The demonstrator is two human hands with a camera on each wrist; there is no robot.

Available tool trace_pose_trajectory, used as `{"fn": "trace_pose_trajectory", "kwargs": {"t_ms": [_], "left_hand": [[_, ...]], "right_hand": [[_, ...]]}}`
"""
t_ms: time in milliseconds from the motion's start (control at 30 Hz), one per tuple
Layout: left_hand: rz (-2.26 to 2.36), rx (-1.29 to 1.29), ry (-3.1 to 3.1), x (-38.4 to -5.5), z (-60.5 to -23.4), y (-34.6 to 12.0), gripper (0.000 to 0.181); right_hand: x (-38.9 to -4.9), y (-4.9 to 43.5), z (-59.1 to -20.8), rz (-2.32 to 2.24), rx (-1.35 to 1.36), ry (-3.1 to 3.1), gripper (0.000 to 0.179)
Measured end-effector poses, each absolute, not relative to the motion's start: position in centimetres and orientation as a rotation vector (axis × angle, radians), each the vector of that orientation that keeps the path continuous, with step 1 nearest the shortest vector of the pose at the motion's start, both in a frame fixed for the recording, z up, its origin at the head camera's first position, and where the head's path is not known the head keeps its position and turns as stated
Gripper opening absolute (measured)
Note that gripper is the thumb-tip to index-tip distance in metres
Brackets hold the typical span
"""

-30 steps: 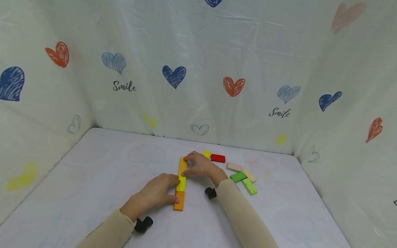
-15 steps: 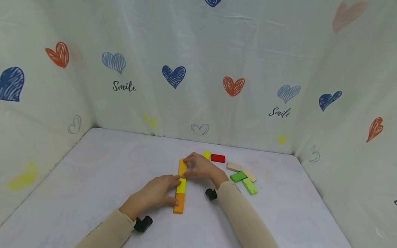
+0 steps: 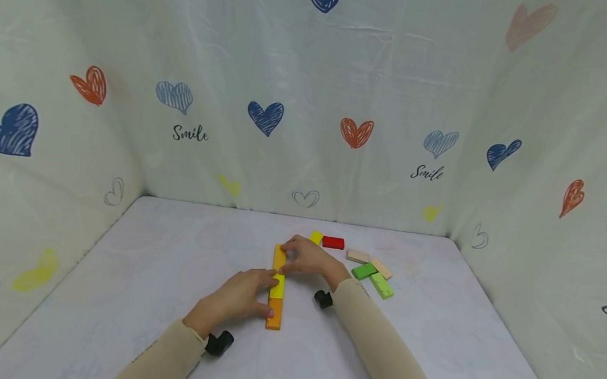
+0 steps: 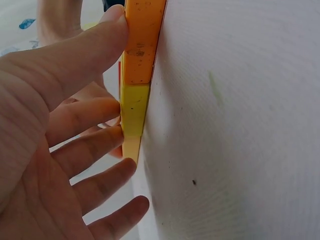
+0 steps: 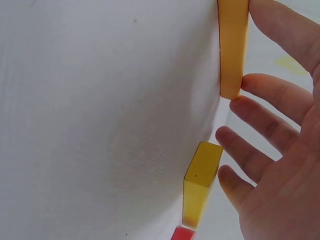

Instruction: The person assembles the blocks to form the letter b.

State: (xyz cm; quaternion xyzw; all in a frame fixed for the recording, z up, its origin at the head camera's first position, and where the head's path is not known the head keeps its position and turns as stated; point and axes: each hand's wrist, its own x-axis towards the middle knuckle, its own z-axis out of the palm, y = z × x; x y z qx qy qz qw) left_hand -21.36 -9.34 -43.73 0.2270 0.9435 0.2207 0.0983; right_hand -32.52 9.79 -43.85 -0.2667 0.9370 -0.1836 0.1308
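Three flat wooden blocks lie end to end in one straight row on the table: an orange block [image 3: 273, 321] nearest me, a yellow block [image 3: 276, 291] in the middle and a light orange block [image 3: 279, 256] at the far end. My left hand [image 3: 236, 296] is on the row's left side, its thumb at the orange block and its fairly straight fingers reaching along the yellow one. From the right, my right hand [image 3: 311, 257] touches the light orange block; in the right wrist view its thumb and extended index finger [image 5: 277, 95] meet that block's upper edge.
Beyond my right hand lie another yellow block [image 3: 316, 236] and a red block [image 3: 334, 243]. Farther right are two pale wood blocks [image 3: 358, 255], a green block [image 3: 364, 271] and a light green block [image 3: 382, 286]. A heart-printed curtain [image 3: 304, 166] stands behind the table.
The row of three blocks has slid slightly toward me, staying in line. Both hands have stayed at it, shifting a little the same way. The other blocks have not moved.
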Motion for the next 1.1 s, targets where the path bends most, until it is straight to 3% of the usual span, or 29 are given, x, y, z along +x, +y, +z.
{"fn": "trace_pose_trajectory", "kwargs": {"t_ms": [633,1100], "left_hand": [[0.570,0.703,2.788,-21.3,-43.5,-9.2,0.068],[0.592,0.688,2.782,-21.4,-43.6,-9.2,0.068]], "right_hand": [[-32.3,10.5,-43.5,-0.604,-0.790,2.736,0.060],[-34.5,13.2,-43.4,-0.700,-0.627,2.870,0.062]]}}
